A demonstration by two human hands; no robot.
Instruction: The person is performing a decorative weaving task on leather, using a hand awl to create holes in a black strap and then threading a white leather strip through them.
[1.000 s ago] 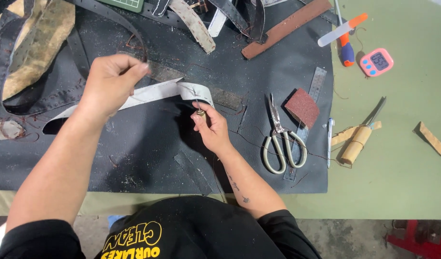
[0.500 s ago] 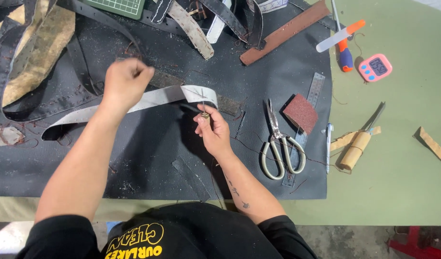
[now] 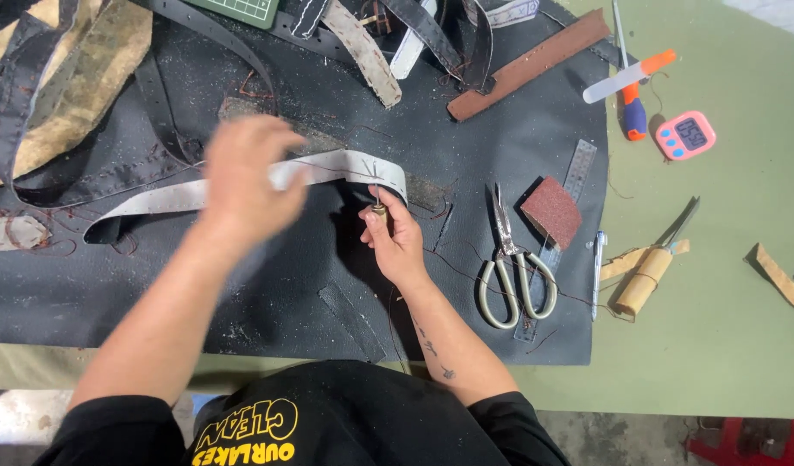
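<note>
The right hand (image 3: 397, 237) pinches a small awl-like tool with a brass ferrule (image 3: 377, 205), its thin metal point standing up through the curved end of a long pale grey leather strap (image 3: 345, 166). The left hand (image 3: 246, 177) is motion-blurred over the middle of that strap, and whether it grasps the strap cannot be told; half a second ago it was higher and further left, pinching the strap's upper edge. The strap lies across a dark leather sheet (image 3: 328, 293) under both hands, and it has barely shifted. Just right of the right hand lie steel scissors with pale handles (image 3: 511, 267), then a reddish-brown sanding block (image 3: 552, 210). Further right sits a wooden-handled knife (image 3: 652, 263).
</note>
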